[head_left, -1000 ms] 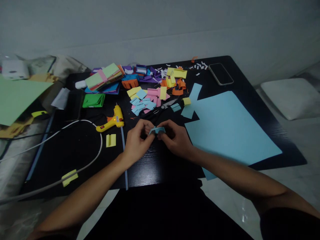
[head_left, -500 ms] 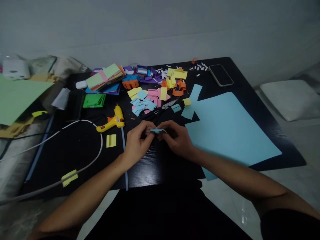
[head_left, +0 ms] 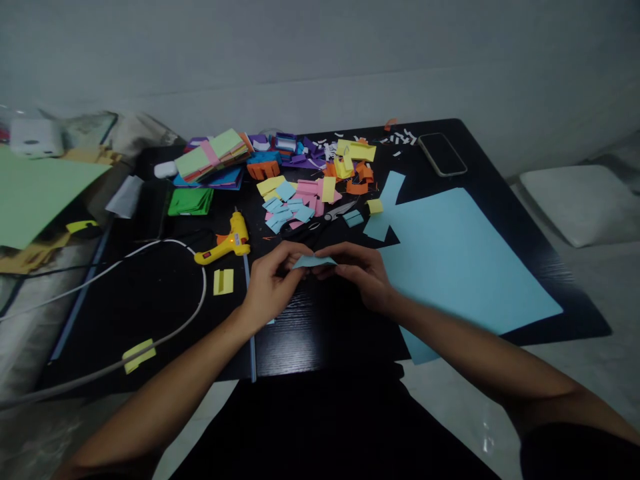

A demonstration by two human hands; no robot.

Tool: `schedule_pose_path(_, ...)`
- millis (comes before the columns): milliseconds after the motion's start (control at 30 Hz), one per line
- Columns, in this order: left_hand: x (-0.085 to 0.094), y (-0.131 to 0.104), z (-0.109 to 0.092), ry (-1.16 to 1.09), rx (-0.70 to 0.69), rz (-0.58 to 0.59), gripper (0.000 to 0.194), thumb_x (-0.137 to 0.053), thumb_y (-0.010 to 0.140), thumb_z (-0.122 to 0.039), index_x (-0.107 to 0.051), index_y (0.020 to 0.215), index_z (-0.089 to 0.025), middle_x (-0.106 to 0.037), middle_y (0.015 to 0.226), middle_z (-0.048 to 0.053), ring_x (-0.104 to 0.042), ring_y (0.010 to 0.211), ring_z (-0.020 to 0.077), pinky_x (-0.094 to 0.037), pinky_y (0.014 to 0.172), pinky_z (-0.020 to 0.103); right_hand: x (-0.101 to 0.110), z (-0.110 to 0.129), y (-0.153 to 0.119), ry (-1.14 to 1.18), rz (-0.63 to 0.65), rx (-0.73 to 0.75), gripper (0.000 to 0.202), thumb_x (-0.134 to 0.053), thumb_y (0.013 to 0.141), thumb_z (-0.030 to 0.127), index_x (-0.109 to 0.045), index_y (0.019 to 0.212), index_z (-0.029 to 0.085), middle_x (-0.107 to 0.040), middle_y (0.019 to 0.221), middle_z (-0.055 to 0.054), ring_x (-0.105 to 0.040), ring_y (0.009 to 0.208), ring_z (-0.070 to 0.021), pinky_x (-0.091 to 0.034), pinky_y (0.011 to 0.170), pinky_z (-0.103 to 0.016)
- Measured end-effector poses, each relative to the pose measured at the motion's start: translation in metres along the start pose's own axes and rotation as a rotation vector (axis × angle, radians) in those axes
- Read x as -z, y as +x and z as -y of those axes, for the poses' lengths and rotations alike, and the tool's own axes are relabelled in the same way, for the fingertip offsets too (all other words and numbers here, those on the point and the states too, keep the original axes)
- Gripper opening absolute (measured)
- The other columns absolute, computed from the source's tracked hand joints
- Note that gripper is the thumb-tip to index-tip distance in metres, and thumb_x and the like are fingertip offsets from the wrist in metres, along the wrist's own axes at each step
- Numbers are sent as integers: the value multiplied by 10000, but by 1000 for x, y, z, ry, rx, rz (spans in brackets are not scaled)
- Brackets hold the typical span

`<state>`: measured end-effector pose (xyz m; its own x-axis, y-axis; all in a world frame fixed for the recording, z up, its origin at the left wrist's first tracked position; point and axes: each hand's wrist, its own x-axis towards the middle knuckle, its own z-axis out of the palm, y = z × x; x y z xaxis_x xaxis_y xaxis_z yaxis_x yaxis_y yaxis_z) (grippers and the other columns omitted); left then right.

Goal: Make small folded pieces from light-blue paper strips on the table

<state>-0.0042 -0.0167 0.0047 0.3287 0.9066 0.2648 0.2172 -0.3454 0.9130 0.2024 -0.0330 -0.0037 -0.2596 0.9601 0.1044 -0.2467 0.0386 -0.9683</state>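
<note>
A small light blue paper piece (head_left: pixel 315 262) is held between both hands above the black table (head_left: pixel 310 333). My left hand (head_left: pixel 274 280) pinches its left end, and my right hand (head_left: pixel 361 272) grips its right end. Some fingertips are hidden behind the paper. Just beyond the hands lie scissors (head_left: pixel 341 211) and a heap of folded blue pieces (head_left: pixel 287 212). A large light blue sheet (head_left: pixel 460 260) extends under my right forearm.
A yellow glue gun (head_left: pixel 227 243) lies left of my left hand, near a looping white cable (head_left: pixel 204 287). Green papers (head_left: pixel 190 201) and a mixed paper stack (head_left: pixel 215 157) sit farther back. A phone (head_left: pixel 443 154) rests at the back right.
The blue paper between my fingers has opened out and shows a wider face. My right hand's fingers have shifted slightly along it. The camera view has moved a little.
</note>
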Motion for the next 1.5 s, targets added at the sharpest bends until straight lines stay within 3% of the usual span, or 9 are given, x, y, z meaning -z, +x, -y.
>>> schedule_pose_path(133,4,0,1,142,-134,44,251,-583,921,-88,-700,1108,-209,-743,1004,45,-700,851,163,-552,755,293,3,3,0,-91,-60,-5,267,-593,985,368,-818,1018,228,-776,877,-39,-724,783,-186,-602,760,-346)
schedule_pose_path(267,4,0,0,258,-197,8,211,-586,919,-95,-670,1083,-197,-746,977,39,-692,837,157,-558,762,284,-3,6,3,-214,-141,17,156,-724,921,357,-800,962,227,-786,901,-29,-728,816,-180,-593,778,-328)
schedule_pose_path(367,2,0,-1,255,-173,-11,189,-615,914,-119,-630,1086,-197,-732,939,21,-688,779,138,-561,718,252,-6,6,5,-248,-172,31,163,-817,845,343,-775,938,216,-795,923,-31,-746,854,-186,-613,791,-326)
schedule_pose_path(500,3,-1,0,215,-154,7,220,-628,896,-113,-611,1097,-200,-728,960,24,-702,804,144,-578,759,261,-6,3,6,-269,-193,65,144,-798,864,329,-759,932,208,-800,910,-31,-763,859,-183,-628,800,-316)
schedule_pose_path(633,7,-1,0,15,-75,120,419,-660,863,-148,-569,1270,-198,-720,1061,60,-714,903,189,-590,840,326,-7,1,4,-342,-207,129,84,-752,900,283,-750,951,216,-800,903,-28,-769,838,-180,-629,782,-308)
schedule_pose_path(700,7,-1,0,-56,-10,143,406,-659,911,-230,-575,1306,-187,-718,1046,65,-701,877,186,-580,811,322,-8,0,2,-391,-205,164,81,-737,912,275,-746,968,217,-799,905,-31,-767,817,-178,-624,760,-307)
schedule_pose_path(833,1,1,-2,61,99,23,195,-658,968,-337,-704,1072,-179,-689,784,5,-629,679,129,-504,643,247,-11,-2,-1,-469,-205,204,97,-734,920,274,-747,992,210,-795,897,-38,-756,780,-173,-611,727,-300)
schedule_pose_path(1133,0,0,1,37,57,10,146,-679,978,-317,-725,1027,-188,-748,742,3,-703,659,121,-550,641,225,-5,0,7,-275,-182,10,199,-838,840,378,-797,955,221,-816,914,-35,-776,861,-191,-638,817,-328)
schedule_pose_path(1500,1,3,-3,60,23,4,124,-675,979,-286,-736,978,-178,-758,752,7,-719,658,117,-564,631,207,-7,-1,7,-277,-255,35,128,-873,795,310,-820,882,232,-815,849,-12,-767,797,-184,-626,781,-312)
